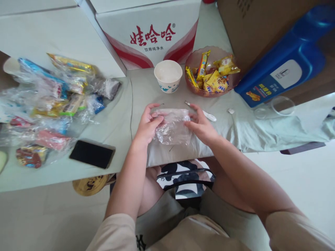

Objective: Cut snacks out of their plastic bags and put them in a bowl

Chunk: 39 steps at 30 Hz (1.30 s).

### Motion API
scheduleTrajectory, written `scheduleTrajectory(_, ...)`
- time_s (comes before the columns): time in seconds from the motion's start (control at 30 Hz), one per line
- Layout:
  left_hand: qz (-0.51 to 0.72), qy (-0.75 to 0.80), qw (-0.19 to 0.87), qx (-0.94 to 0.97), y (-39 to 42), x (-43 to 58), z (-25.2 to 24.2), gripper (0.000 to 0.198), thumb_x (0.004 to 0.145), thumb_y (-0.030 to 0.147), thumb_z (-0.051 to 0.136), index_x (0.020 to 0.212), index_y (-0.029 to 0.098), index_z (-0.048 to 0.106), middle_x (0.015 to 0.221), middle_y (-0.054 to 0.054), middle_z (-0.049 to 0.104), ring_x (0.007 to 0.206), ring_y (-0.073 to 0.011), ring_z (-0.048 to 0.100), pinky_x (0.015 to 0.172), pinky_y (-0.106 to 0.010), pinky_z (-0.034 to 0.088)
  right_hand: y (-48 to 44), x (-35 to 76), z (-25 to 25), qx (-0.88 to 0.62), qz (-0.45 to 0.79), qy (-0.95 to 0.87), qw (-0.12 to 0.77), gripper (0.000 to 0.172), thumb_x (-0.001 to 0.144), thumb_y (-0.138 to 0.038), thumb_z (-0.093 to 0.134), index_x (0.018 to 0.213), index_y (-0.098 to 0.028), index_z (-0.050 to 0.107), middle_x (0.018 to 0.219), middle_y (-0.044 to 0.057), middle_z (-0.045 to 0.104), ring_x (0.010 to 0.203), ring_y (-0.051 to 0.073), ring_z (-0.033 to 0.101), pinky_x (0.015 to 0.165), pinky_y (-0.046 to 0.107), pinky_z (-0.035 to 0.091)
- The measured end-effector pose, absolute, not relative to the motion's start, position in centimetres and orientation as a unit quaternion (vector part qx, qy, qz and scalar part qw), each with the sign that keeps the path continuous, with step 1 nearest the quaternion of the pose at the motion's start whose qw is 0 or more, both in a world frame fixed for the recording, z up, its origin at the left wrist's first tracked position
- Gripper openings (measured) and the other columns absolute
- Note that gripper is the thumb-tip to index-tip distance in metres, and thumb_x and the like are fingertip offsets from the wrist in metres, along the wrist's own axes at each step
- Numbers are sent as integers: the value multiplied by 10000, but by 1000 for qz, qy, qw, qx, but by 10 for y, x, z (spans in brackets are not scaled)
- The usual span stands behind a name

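A clear crinkled plastic bag (173, 126) lies on the pale green cloth (243, 129) at the table's near edge. My left hand (148, 124) grips the bag's left side, fingers curled onto the film. At the bag's right edge rests my right hand (201, 124), its fingers pressing the plastic. The bag looks empty. A white pen-like stick (206, 114) lies just beyond my right hand.
A white paper cup (168, 75) and a pinkish bowl (191, 59) of yellow snack packets stand behind the bag. Several bagged snacks (52, 101) pile at the left, with a black phone (92, 153) near them. Cardboard boxes (149, 31) and a blue container (285, 59) line the back.
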State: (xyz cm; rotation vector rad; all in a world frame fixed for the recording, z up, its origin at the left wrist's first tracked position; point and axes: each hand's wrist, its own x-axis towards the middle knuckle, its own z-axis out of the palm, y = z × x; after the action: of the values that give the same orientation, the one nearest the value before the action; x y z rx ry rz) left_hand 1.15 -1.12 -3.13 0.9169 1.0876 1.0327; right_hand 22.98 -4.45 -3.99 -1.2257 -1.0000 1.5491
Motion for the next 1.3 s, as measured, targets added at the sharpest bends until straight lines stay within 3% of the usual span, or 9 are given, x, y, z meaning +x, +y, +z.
scheduleTrajectory(0.1,481,448,663,359,-12,10,-28,749,707,252,841,1367,314,492,992,12,770,702,-150,739,645,-255,582,-43,228,-40,-449,682,-401,416,443,698,-348,821,1084,-222,647,881,14,693,772,170,628,735,317,517)
scheduleTrajectory(0.2,428,429,724,330,-14,12,-27,644,691,283,857,1278,258,592,947,-21,776,766,-197,763,673,-289,598,-43,225,-35,-446,660,-394,459,272,727,-377,795,894,-213,656,808,-5,667,740,151,608,739,307,505)
scheduleTrajectory(0.37,371,449,734,351,-16,20,-29,300,680,282,838,913,157,697,761,-39,744,710,-193,743,626,-267,583,-46,223,-29,-432,701,-417,385,299,762,-460,774,905,-220,666,781,6,695,717,166,639,707,318,528)
scheduleTrajectory(0.57,290,465,744,383,-15,11,-26,428,620,250,846,1021,193,705,597,29,660,461,-144,613,426,-224,448,-45,227,-30,-502,626,-469,370,293,783,-483,726,850,-206,657,604,-20,625,524,130,527,529,284,436)
scheduleTrajectory(0.87,512,431,664,333,-8,3,-27,100,623,193,728,655,189,633,593,27,602,509,-88,564,474,-197,461,-42,234,-23,-411,693,-355,473,238,721,-411,739,832,-247,607,684,-28,541,582,137,502,543,287,442)
scheduleTrajectory(1.0,495,418,682,339,-8,2,-26,167,694,338,737,690,190,659,646,2,623,551,-111,583,532,-241,523,-39,236,-25,-400,720,-345,449,320,768,-561,646,782,-251,568,745,27,598,660,195,560,595,350,504)
scheduleTrajectory(1.1,479,437,663,374,-9,5,-25,264,700,405,777,660,186,636,622,6,568,525,-95,512,489,-222,452,-38,236,-28,-443,695,-379,420,441,827,-667,559,709,-243,554,687,34,557,644,197,548,609,354,488)
scheduleTrajectory(1.2,470,481,619,406,-7,10,-29,235,644,326,818,712,199,633,677,16,567,564,-91,495,496,-206,402,-39,236,-31,-525,586,-475,393,335,821,-543,634,713,-234,562,643,-2,501,611,163,483,591,317,407)
scheduleTrajectory(1.3,514,537,523,417,-4,12,-37,218,664,238,771,829,228,629,788,25,585,669,-102,541,614,-216,453,-40,236,-33,-580,450,-562,382,224,754,-362,698,919,-231,621,727,-25,557,612,139,448,612,309,371)
